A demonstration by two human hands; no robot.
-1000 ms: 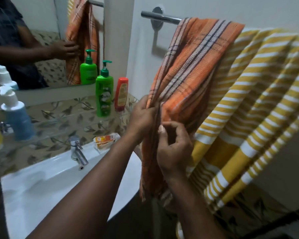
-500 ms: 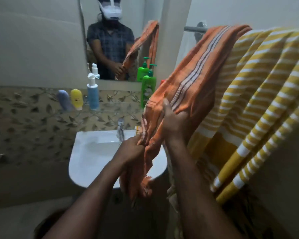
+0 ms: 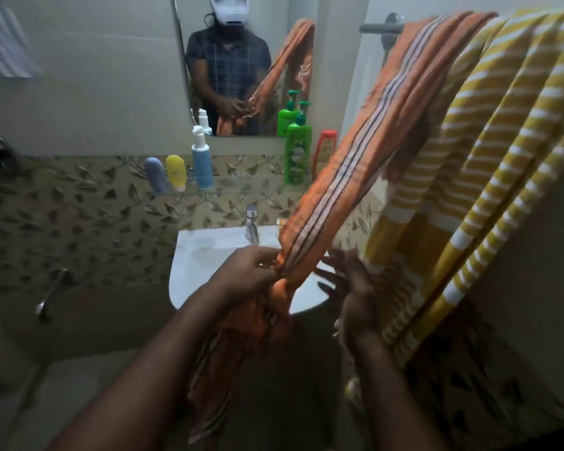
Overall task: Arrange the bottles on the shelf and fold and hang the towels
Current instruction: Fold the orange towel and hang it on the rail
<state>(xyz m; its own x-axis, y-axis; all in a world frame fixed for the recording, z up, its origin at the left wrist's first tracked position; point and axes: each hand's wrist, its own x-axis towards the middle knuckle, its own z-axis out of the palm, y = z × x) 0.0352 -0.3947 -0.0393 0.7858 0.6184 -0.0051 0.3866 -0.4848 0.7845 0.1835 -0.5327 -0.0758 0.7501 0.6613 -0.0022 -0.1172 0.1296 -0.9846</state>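
- The left hand (image 3: pixel 251 278) has its fingers (image 3: pixel 262 260) clamped round the bunched orange towel (image 3: pixel 372 141), just in front of the sink (image 3: pixel 205 255).
- The right hand (image 3: pixel 355 297) is just beside that towel, on its right. Its fingers (image 3: pixel 332 277) are spread apart and hold nothing (they are blurred, so I cannot tell whether they brush the cloth).
- Two towels hang over one rail (image 3: pixel 376 27) at the upper right.
- The orange one is stretched slantwise down to the left hand, and its loose end dangles below the grip.
- The yellow striped towel (image 3: pixel 489 164) hangs next to it on the right, edge against edge.
- Five bottles stand on the glass shelf (image 3: pixel 241 187) under the mirror (image 3: pixel 235 60).
- A grey tube (image 3: pixel 155 174), a yellow tube (image 3: pixel 176 170) and a blue pump bottle (image 3: pixel 202 166) stand close together at the left.
- A green pump bottle (image 3: pixel 297 154) and a red bottle (image 3: pixel 325 148) stand side by side at the right.
- The stretched orange towel cuts across the shelf's right end, right beside the red bottle.
- One tap (image 3: pixel 252 222) stands at the sink's back edge, behind the left hand.
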